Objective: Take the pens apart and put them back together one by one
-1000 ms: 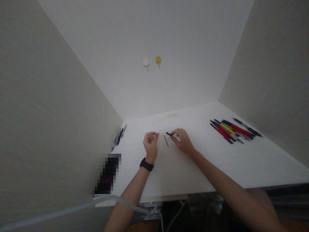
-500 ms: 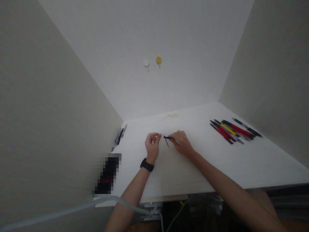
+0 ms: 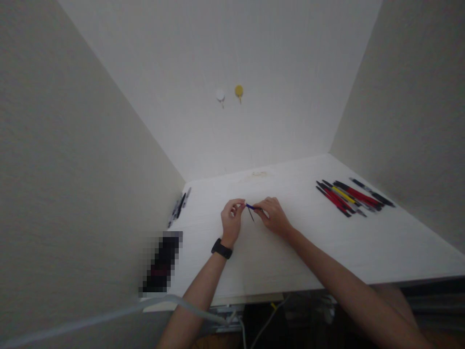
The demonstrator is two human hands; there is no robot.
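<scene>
In the middle of the table, my right hand is closed in a pinch around a short blue pen barrel that points left. Its far end meets the fingertips of my left hand. The left thumb and forefinger are pressed together there, and whatever small piece they hold is too tiny to name. A thin dark stick like a pen refill shows just below the blue barrel, between the hands. A black watch is on the left wrist.
Several red, black and yellow pens lie side by side at the right. More dark and clear pens lie by the left wall. A blurred dark object is at the left front. A pale cable crosses the table's front edge.
My left hand has moved slightly right, closing the small gap, so its fingertips now meet the end of the blue barrel. The right hand has barely moved.
</scene>
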